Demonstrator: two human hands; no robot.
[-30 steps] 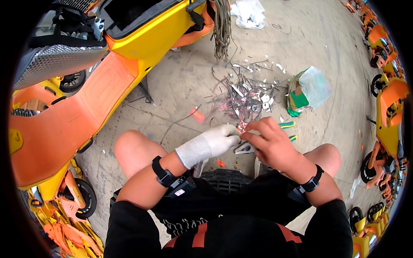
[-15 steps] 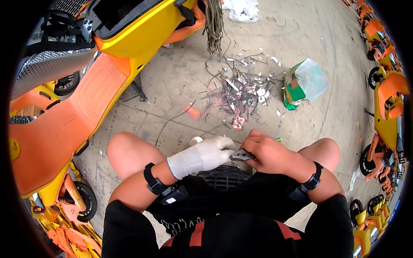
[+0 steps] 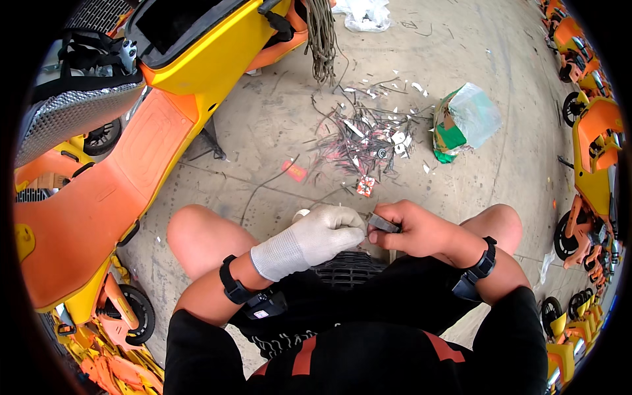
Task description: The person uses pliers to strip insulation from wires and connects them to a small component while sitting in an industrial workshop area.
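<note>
My left hand [image 3: 315, 238], in a white knitted glove, is closed at centre, thumb and fingers pinched on something I cannot make out. Just right of it, my bare right hand [image 3: 409, 229] grips a grey metal tool [image 3: 384, 222], whose end points at the gloved fingertips. Beyond both hands, a small red-and-white packet [image 3: 366, 185] lies on the concrete near a pile of cut dark strands and white scraps [image 3: 375, 141]. A black slatted object [image 3: 346, 270] shows below my hands, between my legs.
A yellow-and-orange scooter [image 3: 138, 145] fills the left, a bundle of cords [image 3: 321, 46] hanging at its end. A green translucent bag [image 3: 464, 124] stands right of the scraps, a white plastic bag [image 3: 365, 13] lies farther back, and scooters [image 3: 589, 145] line the right edge.
My hands have moved lower, uncovering the red-and-white packet. The green-and-yellow handles seen earlier at my right hand are hidden now, and its fingers have closed round the grey tool.
</note>
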